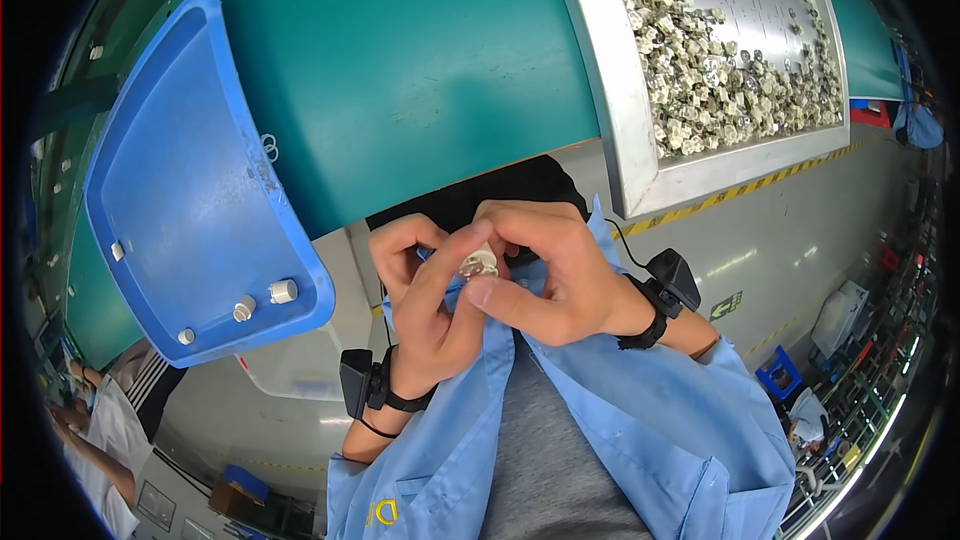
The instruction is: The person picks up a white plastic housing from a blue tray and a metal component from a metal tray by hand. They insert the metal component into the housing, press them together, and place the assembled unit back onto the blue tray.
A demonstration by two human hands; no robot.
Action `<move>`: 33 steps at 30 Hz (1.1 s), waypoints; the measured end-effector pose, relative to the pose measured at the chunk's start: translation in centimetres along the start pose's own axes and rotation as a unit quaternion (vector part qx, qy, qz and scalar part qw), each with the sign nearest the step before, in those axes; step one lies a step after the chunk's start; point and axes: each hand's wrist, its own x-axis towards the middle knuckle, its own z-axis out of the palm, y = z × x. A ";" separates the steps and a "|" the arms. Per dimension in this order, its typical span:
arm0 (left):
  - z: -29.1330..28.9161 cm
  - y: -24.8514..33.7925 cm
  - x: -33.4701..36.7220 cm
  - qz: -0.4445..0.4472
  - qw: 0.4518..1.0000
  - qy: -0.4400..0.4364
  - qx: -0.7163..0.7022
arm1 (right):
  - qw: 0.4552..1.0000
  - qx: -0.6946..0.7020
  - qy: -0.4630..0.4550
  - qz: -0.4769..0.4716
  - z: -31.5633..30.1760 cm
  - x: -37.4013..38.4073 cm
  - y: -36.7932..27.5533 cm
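Close in front of my chest, both hands meet on one small white cylindrical part with metal showing on its face. My left hand pinches it from the left, fingers curled. From the right, the thumb and fingertips of my right hand press on the same part. The fingers cover much of it, so its exact kind is hard to make out. At the left lies a blue plastic tray with several similar white parts, one of them a white cylinder near its front edge.
A metal-rimmed tray at the right holds a heap of small white and metal pieces. Both trays rest on a green worktop. Thin rings lie beside the blue tray. Another person is at the lower left.
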 end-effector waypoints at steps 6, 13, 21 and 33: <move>1.0 -1.1 0.8 0.075 0.997 0.025 -0.023 | 1.000 0.011 0.004 -0.019 0.4 0.0 -0.4; 1.7 -1.8 0.7 0.129 0.989 0.058 -0.051 | 0.998 0.017 -0.021 -0.061 0.7 -0.3 0.0; 1.7 -2.8 0.6 0.119 0.992 0.028 0.026 | 0.997 0.058 -0.055 -0.006 0.4 -0.3 1.7; -0.1 1.5 1.8 -0.139 0.894 -0.036 -0.424 | 0.997 0.052 -0.001 -0.065 -1.7 -0.2 0.4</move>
